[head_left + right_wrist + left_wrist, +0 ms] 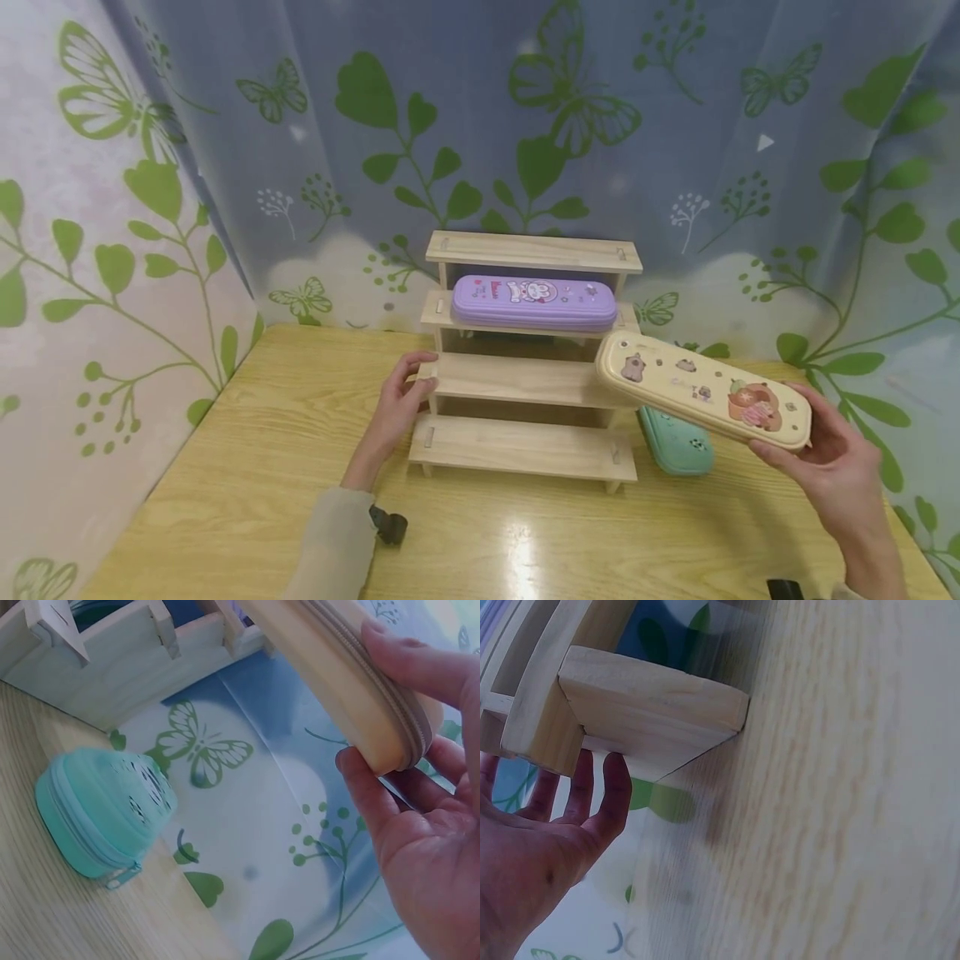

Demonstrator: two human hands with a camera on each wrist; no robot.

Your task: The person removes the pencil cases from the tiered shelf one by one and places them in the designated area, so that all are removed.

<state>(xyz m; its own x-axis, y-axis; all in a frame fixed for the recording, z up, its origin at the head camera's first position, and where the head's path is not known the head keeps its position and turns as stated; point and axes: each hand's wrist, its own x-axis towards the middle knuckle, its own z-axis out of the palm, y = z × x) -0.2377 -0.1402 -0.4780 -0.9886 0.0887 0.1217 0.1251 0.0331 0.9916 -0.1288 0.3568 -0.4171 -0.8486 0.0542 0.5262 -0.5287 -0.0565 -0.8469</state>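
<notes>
Yellow case (693, 379), clamped in right grip (843, 462), shows lid print in head view only. Left grip (393, 404), fingers apart, touches one four-tier rack (521, 446).

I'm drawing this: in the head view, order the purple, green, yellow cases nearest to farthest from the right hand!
1. Yellow case, in the right hand.
2. Green case, right of the shelf.
3. Purple case, up on the shelf.

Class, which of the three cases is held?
The cream case, in the right hand; the purple case is shelved, the green case on the table.
</notes>
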